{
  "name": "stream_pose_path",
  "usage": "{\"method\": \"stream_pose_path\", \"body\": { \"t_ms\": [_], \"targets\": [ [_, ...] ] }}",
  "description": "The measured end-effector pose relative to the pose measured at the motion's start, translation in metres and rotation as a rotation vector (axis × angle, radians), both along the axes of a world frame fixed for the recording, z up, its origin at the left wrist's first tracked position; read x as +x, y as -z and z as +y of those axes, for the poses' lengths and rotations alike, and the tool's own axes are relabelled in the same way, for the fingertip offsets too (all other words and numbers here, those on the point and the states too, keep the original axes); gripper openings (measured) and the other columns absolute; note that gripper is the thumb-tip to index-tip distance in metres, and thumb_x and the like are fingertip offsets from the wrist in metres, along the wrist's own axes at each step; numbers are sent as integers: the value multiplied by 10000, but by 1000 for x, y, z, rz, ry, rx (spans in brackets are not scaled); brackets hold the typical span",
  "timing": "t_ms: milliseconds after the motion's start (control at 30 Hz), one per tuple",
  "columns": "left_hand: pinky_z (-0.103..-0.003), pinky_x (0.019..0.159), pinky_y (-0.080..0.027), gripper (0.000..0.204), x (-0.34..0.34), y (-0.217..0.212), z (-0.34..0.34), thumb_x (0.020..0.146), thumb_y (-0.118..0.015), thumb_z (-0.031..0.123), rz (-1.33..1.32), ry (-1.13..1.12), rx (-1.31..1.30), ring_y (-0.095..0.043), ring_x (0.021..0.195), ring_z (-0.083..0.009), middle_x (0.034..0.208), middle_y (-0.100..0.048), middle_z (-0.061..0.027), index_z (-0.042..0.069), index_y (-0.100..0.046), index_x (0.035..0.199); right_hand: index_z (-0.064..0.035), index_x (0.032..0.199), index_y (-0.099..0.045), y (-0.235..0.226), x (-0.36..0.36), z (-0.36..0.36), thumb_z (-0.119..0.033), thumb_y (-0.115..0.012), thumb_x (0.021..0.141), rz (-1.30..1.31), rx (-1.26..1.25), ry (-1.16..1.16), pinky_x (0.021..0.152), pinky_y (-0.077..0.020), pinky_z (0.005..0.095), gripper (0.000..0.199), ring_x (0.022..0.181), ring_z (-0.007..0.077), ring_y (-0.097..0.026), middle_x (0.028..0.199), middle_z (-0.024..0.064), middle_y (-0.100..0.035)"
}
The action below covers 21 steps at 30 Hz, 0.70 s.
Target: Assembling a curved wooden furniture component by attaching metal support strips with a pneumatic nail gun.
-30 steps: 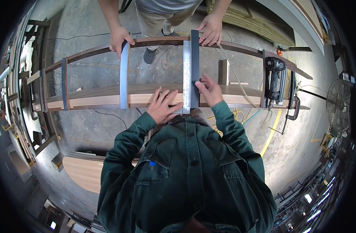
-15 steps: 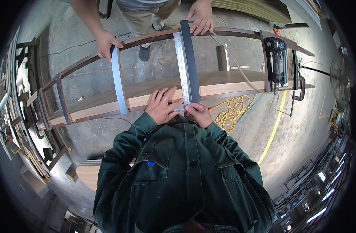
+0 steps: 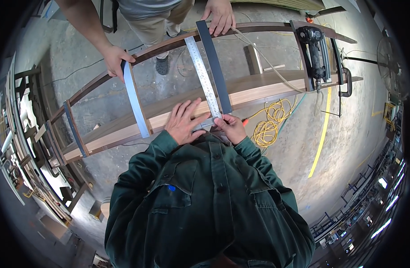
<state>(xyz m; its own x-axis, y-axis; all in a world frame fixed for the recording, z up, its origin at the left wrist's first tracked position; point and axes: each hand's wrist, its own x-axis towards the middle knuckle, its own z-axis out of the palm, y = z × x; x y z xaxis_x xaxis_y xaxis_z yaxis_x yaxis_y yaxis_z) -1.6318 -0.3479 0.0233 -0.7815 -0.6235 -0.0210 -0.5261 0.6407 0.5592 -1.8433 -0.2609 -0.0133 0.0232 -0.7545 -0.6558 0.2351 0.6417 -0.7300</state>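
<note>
A steel carpenter's square (image 3: pixel 202 73) lies across the long wooden frame (image 3: pixel 167 47), its long blade pointing away from me. My right hand (image 3: pixel 232 129) pinches the square at its near corner. Fingers spread, my left hand (image 3: pixel 183 123) rests on the pale edge of the wooden panel (image 3: pixel 254 91), its thumb and forefinger beside the square's short arm (image 3: pixel 205 123). Just right of the blade, a dark crosspiece (image 3: pixel 216 71) spans the frame, with a narrow gap between them. Another crosspiece (image 3: pixel 135 100), shining pale blue, lies to the left.
Across the frame stands another person, one hand (image 3: pixel 117 61) on the pale-blue crosspiece and one (image 3: pixel 219 17) by the dark crosspiece's far end. A black power tool (image 3: pixel 314 53) and a clamp (image 3: pixel 346 82) sit at the right end. A yellow cord (image 3: pixel 267 129) lies coiled on the floor.
The square's blade has swung left, away from the dark crosspiece, opening a gap. The whole view has turned slightly. Both my hands keep nearly the same places.
</note>
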Motion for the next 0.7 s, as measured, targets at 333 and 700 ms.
{"method": "stream_pose_path", "body": {
  "t_ms": [333, 700],
  "targets": [
    [-466, 1009, -360, 547, 2, 9, 2, 742, -715, 369, 36, 9, -81, -441, 1212, -354, 1469, -356, -138, 298, -590, 1269, -31, 936, -674, 0, 4, 4, -204, -629, 927, -10, -41, 51, 630, -416, 193, 179, 662, 41, -515, 801, -11, -667],
    [-462, 990, -371, 515, 0, 8, 1, 749, -708, 365, 40, -5, -100, -445, 1196, -353, 1448, -374, -140, 322, -602, 1251, -26, 944, -669, -3, 0, 3, -191, -628, 932, -18, -45, 57, 667, -450, 211, 171, 712, 48, -546, 808, -15, -651]
  ]
}}
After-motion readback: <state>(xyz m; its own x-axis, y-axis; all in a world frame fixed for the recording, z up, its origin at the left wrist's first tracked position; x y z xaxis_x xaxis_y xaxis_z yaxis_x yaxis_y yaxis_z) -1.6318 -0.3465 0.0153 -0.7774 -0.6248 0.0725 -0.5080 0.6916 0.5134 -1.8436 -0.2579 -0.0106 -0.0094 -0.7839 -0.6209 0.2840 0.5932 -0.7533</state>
